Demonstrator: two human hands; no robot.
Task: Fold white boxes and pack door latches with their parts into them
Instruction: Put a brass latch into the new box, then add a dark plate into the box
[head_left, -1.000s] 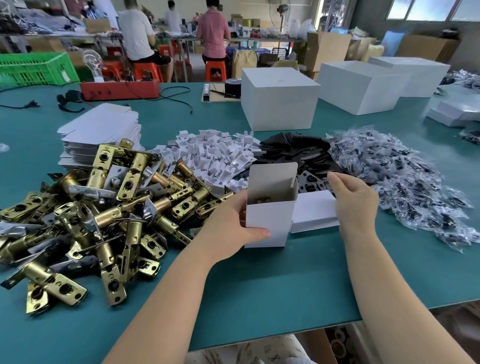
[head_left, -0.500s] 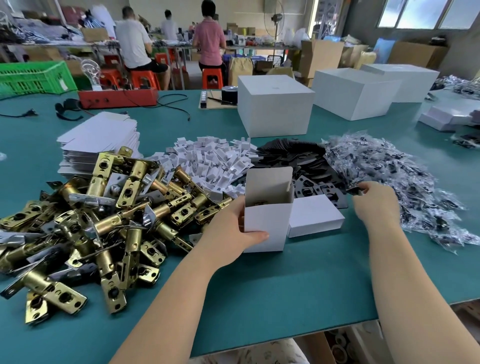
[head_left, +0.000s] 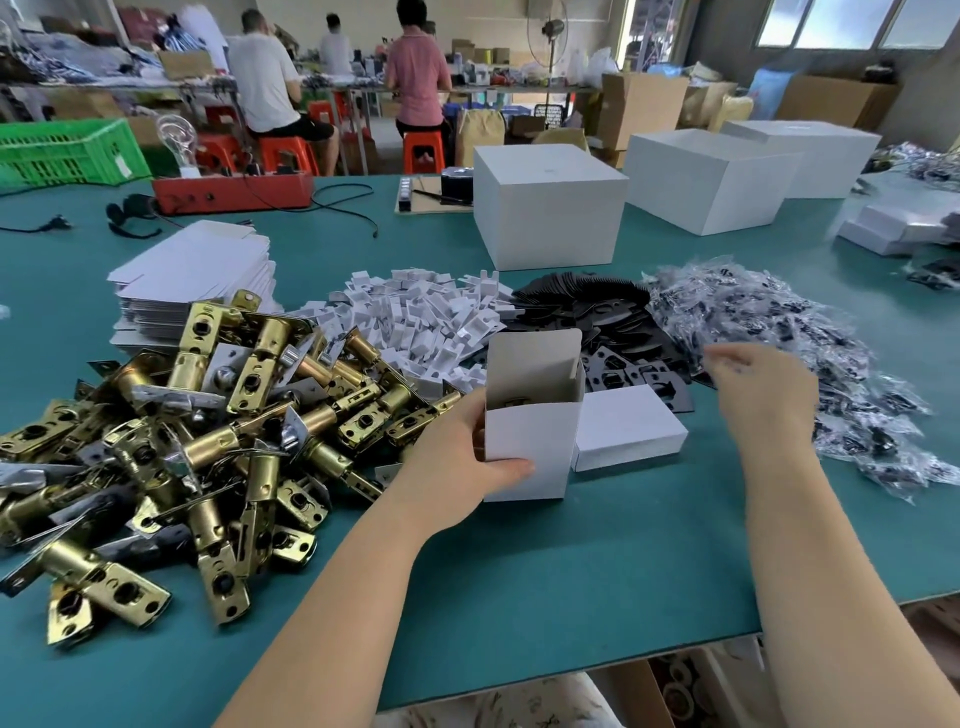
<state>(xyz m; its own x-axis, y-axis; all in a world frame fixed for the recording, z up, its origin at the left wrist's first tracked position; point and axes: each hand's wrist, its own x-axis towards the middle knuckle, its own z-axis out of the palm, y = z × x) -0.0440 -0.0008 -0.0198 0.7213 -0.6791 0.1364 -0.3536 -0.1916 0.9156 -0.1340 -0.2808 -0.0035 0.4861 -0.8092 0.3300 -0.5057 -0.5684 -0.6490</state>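
White card box (head_left: 530, 447) stands upright on the worktop (head_left: 571, 571), mouth up for loading, left hand (head_left: 457, 462) grip clamped round its side. Right hand (head_left: 763, 395), blurred, grip unreadable, hovers over bagged parts (head_left: 831, 332) beyond.

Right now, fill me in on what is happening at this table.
A person is packing door latches into small white boxes. The left hand grips an upright open box on the green table, with something brass just visible inside. The right hand is blurred above the pile of plastic bags; whether it holds one is unclear. A closed box lies beside the open one. The latch pile is on the left.
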